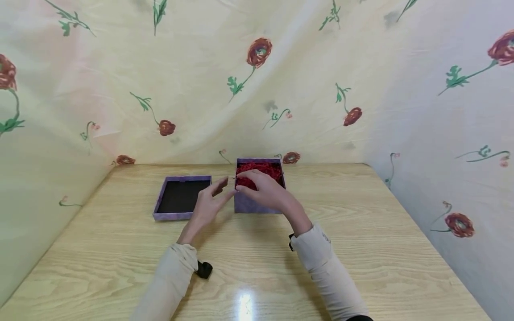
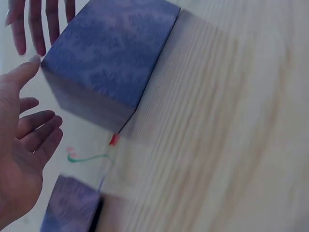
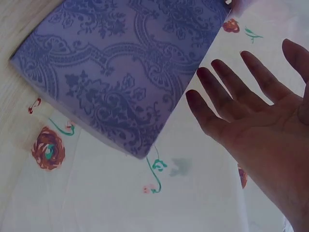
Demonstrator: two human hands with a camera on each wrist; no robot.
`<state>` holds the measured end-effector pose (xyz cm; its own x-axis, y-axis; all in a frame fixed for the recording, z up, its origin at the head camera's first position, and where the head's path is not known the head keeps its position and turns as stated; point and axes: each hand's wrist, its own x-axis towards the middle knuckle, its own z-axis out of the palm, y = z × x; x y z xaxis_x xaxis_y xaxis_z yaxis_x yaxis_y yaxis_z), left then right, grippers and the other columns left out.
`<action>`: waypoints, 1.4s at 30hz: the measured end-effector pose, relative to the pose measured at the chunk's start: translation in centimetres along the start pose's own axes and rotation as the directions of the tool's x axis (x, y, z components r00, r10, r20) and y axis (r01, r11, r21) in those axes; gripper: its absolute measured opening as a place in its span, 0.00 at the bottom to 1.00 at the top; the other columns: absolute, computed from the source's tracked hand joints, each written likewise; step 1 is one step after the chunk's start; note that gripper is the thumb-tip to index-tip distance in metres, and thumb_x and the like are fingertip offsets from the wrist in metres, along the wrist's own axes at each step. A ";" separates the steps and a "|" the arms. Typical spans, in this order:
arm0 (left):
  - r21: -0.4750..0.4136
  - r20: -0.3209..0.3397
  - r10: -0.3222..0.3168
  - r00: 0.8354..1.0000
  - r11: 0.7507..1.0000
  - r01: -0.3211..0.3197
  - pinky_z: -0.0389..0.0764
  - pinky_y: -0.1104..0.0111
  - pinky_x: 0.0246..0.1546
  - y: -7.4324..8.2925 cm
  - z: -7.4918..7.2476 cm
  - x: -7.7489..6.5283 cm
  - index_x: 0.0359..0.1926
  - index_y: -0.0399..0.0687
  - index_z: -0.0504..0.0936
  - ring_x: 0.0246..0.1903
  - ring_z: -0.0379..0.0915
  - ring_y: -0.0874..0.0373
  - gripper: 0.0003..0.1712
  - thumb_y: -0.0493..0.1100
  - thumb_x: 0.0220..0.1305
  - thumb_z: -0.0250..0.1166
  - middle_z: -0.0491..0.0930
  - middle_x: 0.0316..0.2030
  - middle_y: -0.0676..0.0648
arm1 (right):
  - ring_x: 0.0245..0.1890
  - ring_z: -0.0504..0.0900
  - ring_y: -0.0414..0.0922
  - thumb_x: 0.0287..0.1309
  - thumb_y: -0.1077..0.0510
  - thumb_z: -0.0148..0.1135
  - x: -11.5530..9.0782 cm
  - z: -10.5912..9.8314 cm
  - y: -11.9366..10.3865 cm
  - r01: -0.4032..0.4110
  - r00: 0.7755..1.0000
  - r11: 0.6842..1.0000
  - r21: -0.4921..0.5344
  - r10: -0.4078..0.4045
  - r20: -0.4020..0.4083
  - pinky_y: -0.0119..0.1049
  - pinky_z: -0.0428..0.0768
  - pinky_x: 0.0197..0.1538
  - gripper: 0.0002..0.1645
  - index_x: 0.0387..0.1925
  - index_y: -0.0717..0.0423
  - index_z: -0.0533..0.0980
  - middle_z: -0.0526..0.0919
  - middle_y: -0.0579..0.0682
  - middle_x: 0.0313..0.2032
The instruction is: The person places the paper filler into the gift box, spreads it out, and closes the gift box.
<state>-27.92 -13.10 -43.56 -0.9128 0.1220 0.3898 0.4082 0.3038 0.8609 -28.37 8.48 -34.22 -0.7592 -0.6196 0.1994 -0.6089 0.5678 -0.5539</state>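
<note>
A purple damask-patterned box [image 1: 254,206] stands toward the back of the table, its top uncovered. Red shredded paper [image 1: 268,168] fills it. My right hand [image 1: 266,191] hovers over the box's front part, fingers spread and gently bent, holding nothing. At the box's front left edge is my left hand [image 1: 208,204], its thumb tip close to the corner and its palm bare. In the left wrist view the fingers of both hands reach toward the same side of the box [image 2: 111,55]. The right wrist view has the right hand's fingers [image 3: 224,104] extended beside the patterned wall.
Left of the box lies a shallow purple lid [image 1: 172,216], inside up, with a black lining; my left hand overlaps its right side. Behind the wood-grain table [image 1: 361,232] hangs a flowered cloth [image 1: 192,84], which also runs along both sides.
</note>
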 end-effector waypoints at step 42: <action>0.135 -0.082 -0.283 0.956 0.947 0.292 0.60 0.46 0.71 -3.7 -15.1 -6.6 0.81 0.37 0.51 0.75 0.53 0.36 0.53 0.53 0.69 0.72 0.56 0.77 0.34 | 0.57 0.83 0.57 0.72 0.55 0.64 3.3 10.0 -2.2 -0.175 0.985 0.958 0.228 0.169 0.043 0.50 0.81 0.57 0.35 0.73 0.66 0.65 0.81 0.65 0.59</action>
<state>-23.21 -29.33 -44.33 -0.9867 -0.0469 0.1558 0.1182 0.4509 0.8847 -27.22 -0.19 -40.48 -0.8406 -0.5374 0.0676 -0.3981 0.5283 -0.7500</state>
